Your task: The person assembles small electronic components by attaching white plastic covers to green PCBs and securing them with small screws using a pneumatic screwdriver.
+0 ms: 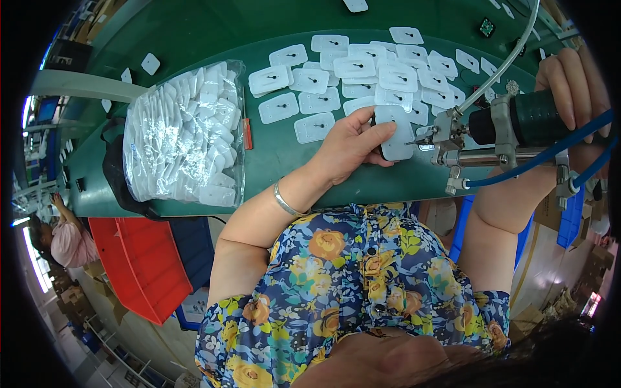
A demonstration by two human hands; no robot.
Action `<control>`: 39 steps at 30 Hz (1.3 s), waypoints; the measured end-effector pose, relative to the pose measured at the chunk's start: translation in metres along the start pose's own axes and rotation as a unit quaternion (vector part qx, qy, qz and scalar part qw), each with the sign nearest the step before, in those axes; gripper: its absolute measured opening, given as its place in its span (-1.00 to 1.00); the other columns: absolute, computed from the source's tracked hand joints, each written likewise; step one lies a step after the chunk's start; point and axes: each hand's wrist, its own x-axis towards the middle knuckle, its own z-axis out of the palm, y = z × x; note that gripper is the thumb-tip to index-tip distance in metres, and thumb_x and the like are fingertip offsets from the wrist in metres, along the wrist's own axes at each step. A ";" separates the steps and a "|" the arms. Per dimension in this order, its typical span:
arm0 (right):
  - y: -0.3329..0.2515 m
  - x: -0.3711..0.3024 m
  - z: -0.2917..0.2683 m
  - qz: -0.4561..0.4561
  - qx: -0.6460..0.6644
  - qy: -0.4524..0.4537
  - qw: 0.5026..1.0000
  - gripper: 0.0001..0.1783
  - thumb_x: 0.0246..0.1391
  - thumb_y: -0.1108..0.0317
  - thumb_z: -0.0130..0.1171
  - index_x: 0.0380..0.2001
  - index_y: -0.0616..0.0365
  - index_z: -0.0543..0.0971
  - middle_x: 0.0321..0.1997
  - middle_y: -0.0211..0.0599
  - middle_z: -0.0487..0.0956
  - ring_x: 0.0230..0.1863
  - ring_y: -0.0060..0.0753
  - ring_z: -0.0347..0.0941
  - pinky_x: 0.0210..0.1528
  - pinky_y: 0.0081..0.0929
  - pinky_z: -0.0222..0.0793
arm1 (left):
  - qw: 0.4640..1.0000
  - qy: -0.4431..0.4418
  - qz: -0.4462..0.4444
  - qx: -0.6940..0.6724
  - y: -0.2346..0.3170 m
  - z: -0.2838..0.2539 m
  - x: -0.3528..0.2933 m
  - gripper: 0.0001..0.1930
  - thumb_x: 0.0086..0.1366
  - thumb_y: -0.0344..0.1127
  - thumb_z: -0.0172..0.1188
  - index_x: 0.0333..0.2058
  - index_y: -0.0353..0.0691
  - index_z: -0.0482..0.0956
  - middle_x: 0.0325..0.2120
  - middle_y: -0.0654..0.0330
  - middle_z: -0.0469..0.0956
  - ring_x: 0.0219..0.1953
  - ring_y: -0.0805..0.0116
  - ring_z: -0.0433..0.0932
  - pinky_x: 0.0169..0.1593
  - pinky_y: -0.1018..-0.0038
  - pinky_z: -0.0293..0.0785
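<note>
My left hand is closed around a white plate with rounded corners and a dark edge, the thumb lying on its face. A thin metal tip of a metal dispensing valve points at the plate's right side; I cannot tell whether it touches. At the far right, my right hand bends its fingers over a dark cylinder clamped behind the valve. Beyond my left hand, several white plates with small black marks lie spread and overlapping on the green table.
A clear plastic bag packed with white plates stands at the left, beside a black strap. A red-handled tool lies by it. Hoses run to the valve. A red bin is below the table; another person sits far left.
</note>
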 end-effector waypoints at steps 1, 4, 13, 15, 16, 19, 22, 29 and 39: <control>0.002 0.002 0.005 0.005 0.005 -0.005 1.000 -0.82 -0.01 0.30 0.10 -0.58 0.13 0.43 -0.64 -0.44 0.41 -0.61 -0.64 0.35 -0.51 -0.72 0.29 | 1.000 -0.001 0.001 -0.007 0.000 0.001 0.000 -0.64 0.22 -0.31 0.08 -0.03 -0.31 0.34 -0.30 0.17 0.50 -0.36 0.47 0.53 -0.41 0.61 0.58; 0.015 0.011 0.020 0.017 0.020 -0.021 0.999 -0.86 -0.02 0.36 0.12 -0.57 0.13 0.43 -0.62 -0.45 0.42 -0.59 -0.65 0.36 -0.49 -0.74 0.30 | 1.000 -0.010 0.011 0.007 -0.004 0.002 0.000 -0.66 0.22 -0.33 0.09 -0.05 -0.31 0.36 -0.31 0.18 0.50 -0.37 0.48 0.53 -0.42 0.60 0.58; 0.001 -0.013 0.000 0.026 0.077 -0.034 0.996 -0.91 -0.03 0.41 0.13 -0.51 0.13 0.43 -0.57 -0.46 0.43 -0.55 -0.68 0.37 -0.45 -0.77 0.30 | 0.992 0.060 0.071 0.085 -0.002 -0.027 0.006 -0.61 0.21 -0.31 0.10 -0.01 -0.30 0.34 -0.36 0.20 0.51 -0.38 0.51 0.52 -0.42 0.63 0.54; 0.028 0.000 0.049 -0.011 0.111 0.036 0.993 -0.80 -0.01 0.23 0.06 -0.44 0.14 0.43 -0.59 -0.45 0.42 -0.58 -0.64 0.33 -0.50 -0.72 0.28 | 0.993 0.064 0.049 0.086 -0.004 -0.035 0.008 -0.61 0.21 -0.30 0.10 -0.01 -0.30 0.33 -0.34 0.19 0.51 -0.38 0.51 0.52 -0.42 0.64 0.53; 0.036 0.003 0.067 -0.026 0.131 0.067 0.989 -0.73 0.00 0.15 0.02 -0.40 0.15 0.43 -0.60 -0.44 0.41 -0.59 -0.63 0.31 -0.53 -0.70 0.27 | 0.993 0.075 0.032 0.082 -0.005 -0.037 0.005 -0.61 0.22 -0.29 0.10 0.00 -0.29 0.32 -0.32 0.19 0.50 -0.37 0.51 0.52 -0.41 0.65 0.52; 0.052 0.005 0.099 -0.074 0.186 0.159 0.967 -0.48 0.03 -0.11 -0.09 -0.29 0.18 0.44 -0.62 -0.42 0.39 -0.64 -0.58 0.26 -0.60 -0.63 0.24 | 0.998 0.046 0.021 0.047 -0.010 -0.024 0.002 -0.60 0.22 -0.28 0.10 0.00 -0.29 0.33 -0.33 0.21 0.49 -0.38 0.54 0.50 -0.40 0.66 0.53; 0.057 0.005 0.101 -0.105 0.216 0.225 0.944 -0.32 0.04 -0.29 -0.16 -0.21 0.19 0.44 -0.64 -0.41 0.37 -0.67 -0.54 0.23 -0.65 -0.59 0.22 | 0.999 0.009 -0.002 0.041 -0.013 -0.015 0.006 -0.60 0.22 -0.26 0.10 -0.01 -0.29 0.33 -0.37 0.25 0.47 -0.40 0.58 0.48 -0.40 0.67 0.53; 0.050 0.002 0.088 -0.064 0.146 0.180 0.971 -0.52 0.00 -0.09 -0.05 -0.32 0.16 0.42 -0.64 -0.45 0.37 -0.66 -0.59 0.24 -0.62 -0.63 0.22 | 0.998 -0.030 -0.011 0.054 -0.014 -0.008 0.009 -0.69 0.24 -0.21 0.08 -0.14 -0.30 0.38 -0.38 0.27 0.46 -0.44 0.59 0.48 -0.37 0.64 0.57; 0.029 -0.014 0.060 -0.005 0.049 0.104 0.993 -0.77 -0.05 0.19 0.09 -0.47 0.11 0.38 -0.64 -0.50 0.36 -0.64 -0.65 0.26 -0.56 -0.70 0.23 | 0.999 -0.025 -0.009 0.035 -0.009 -0.002 0.008 -0.64 0.20 -0.24 0.13 -0.08 -0.30 0.38 -0.49 0.32 0.40 -0.48 0.62 0.43 -0.40 0.66 0.55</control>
